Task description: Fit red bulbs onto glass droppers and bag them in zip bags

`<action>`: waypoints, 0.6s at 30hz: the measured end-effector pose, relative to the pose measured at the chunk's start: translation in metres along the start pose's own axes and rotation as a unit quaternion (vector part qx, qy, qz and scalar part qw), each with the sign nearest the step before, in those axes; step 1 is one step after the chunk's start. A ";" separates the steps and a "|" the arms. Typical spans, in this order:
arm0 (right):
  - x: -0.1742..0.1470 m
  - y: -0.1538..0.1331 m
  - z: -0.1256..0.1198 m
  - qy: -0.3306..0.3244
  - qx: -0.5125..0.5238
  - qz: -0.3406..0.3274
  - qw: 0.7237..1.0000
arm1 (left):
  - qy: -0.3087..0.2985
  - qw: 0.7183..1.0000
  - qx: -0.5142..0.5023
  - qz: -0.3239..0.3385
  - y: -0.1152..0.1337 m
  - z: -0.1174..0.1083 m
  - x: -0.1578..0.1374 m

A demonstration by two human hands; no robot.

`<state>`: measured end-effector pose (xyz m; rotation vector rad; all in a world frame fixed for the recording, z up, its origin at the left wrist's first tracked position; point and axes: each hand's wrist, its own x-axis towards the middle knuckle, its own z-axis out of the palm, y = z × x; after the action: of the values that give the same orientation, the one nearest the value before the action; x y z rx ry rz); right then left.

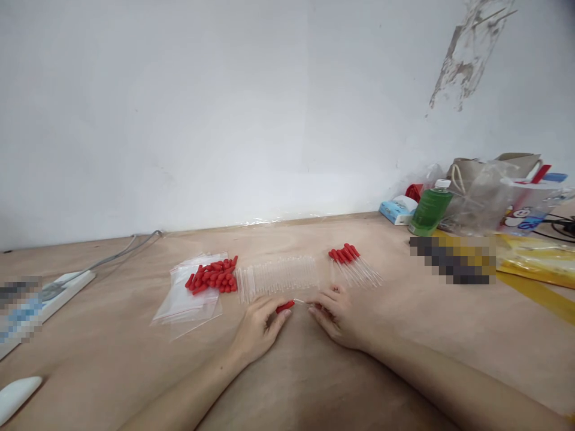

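Between its thumb and fingers, my left hand (260,326) pinches a small red rubber bulb (285,306). My right hand (335,317) grips a thin clear tube (299,301), whose left end meets the bulb's tip; how far it goes in is too small to tell. Beyond my hands lies a row of loose clear tubes (278,274). To its left, a pile of red bulbs (213,276) rests on clear zip bags (179,302). On the right side, several tubes fitted with red bulbs (345,254) lie fanned out together.
A green bottle (431,208), a blue tissue pack (398,209) and a plastic bag (476,194) stand at the back right. Yellow packaging (534,257) lies in front of them. A white power strip (67,290) with a grey cable is at left. A white object (18,396) sits near the front left.
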<state>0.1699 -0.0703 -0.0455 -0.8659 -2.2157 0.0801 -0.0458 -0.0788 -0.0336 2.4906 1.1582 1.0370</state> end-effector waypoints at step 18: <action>0.003 -0.002 -0.006 -0.051 -0.024 -0.078 0.995 | 0.004 0.998 -0.024 0.064 0.005 0.001 -0.004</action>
<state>0.1716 -0.0709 -0.0385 -0.7261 -2.3809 -0.0042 -0.0435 -0.0851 -0.0343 2.5520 0.9756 1.0953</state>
